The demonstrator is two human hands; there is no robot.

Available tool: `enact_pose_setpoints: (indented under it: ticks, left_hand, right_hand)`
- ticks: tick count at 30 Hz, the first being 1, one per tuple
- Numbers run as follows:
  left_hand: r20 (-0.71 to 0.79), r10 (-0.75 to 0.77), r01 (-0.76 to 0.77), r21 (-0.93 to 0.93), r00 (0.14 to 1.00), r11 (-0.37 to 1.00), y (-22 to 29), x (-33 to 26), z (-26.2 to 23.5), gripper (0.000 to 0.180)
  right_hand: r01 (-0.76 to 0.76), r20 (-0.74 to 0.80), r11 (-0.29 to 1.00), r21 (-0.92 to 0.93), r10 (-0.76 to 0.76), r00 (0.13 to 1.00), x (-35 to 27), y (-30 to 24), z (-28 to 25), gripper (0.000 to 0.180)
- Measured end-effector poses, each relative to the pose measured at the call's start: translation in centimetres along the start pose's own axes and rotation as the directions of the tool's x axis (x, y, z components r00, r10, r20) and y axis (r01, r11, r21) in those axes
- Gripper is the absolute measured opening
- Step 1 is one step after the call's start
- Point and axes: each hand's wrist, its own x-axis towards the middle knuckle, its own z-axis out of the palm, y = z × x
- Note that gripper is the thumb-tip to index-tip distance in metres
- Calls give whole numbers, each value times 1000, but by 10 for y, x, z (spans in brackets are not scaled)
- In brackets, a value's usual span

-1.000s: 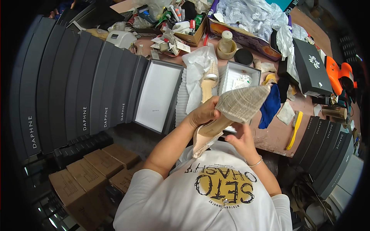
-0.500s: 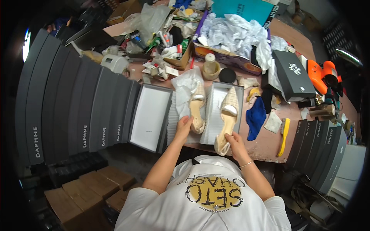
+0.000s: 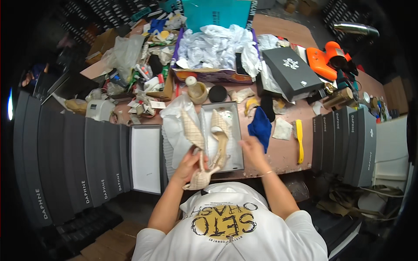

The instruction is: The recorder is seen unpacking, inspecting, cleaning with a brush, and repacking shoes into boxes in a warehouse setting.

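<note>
My left hand (image 3: 188,164) grips a cream woven slingback shoe (image 3: 193,148) by its heel end, toe pointing away over the white wrapping paper (image 3: 174,126). A second matching shoe (image 3: 220,130) lies inside the open grey shoe box (image 3: 237,143) on the workbench. My right hand (image 3: 251,150) hovers open at the box's right edge, holding nothing, beside a blue cloth (image 3: 261,126).
The box lid (image 3: 146,158) lies open at the left beside a row of stacked grey shoe boxes (image 3: 74,165). More grey boxes (image 3: 348,143) stand at the right. A yellow brush (image 3: 299,141), black box (image 3: 291,71), orange tool (image 3: 326,58) and crumpled tissue (image 3: 213,45) crowd the bench.
Both shoes came down from my chest toward the box. My right hand let go of one shoe, which now lies in the box; the left still holds the other.
</note>
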Motion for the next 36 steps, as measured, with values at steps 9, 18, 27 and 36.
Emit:
enact_pose_setpoints:
  ticks: [9,18,27,36]
  left_hand:
    - [262,-281,372,-427,923,824,-17,-7,73,58]
    - [295,-192,285,-315,936,905,-20,10,73,36]
    - [159,-66,14,307,985,951,25,10,46,39]
    - [-112,209,-166,309,972,937,28,-7,64,53]
  right_hand:
    - [-384,-269,837,-390,295,917,-11,196,-140,64]
    - [410,-67,894,-180,-427,902,-40,-31,-121,47]
    - [688,240,443,-575,-713,659,10,-104,-146,50]
    - [578,140,523,-626,-654,743,43,-107,-100,52]
